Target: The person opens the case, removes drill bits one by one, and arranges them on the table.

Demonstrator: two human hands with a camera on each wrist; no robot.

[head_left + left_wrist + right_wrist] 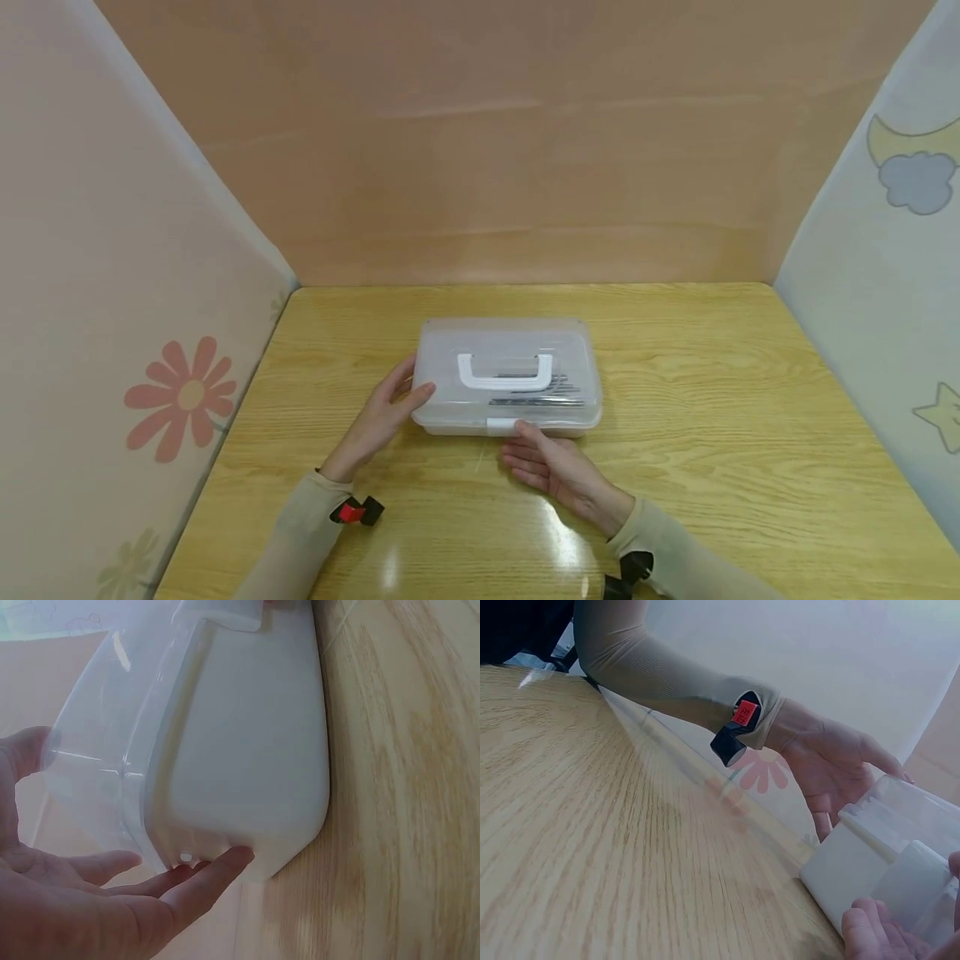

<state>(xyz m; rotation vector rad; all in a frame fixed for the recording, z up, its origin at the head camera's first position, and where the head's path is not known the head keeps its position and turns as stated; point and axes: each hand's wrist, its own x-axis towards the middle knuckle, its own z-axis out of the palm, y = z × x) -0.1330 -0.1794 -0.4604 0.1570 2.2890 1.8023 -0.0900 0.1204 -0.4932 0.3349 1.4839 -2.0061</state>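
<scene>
The left hand (382, 412) rests flat with straight fingers on the left end of the clear box (507, 375) in the middle of the tabletop (712, 433), while the right hand (558, 467) touches its front white latch (501, 426), probably about to flip it up.

Left hand (385, 408): fingers straight, thumb raised, palm turned inward.
Right hand (551, 468): palm up, fingers relaxed, thumb tip pointing forward.
Forearms: both in beige sleeves, angled inward, wrists apart.
</scene>
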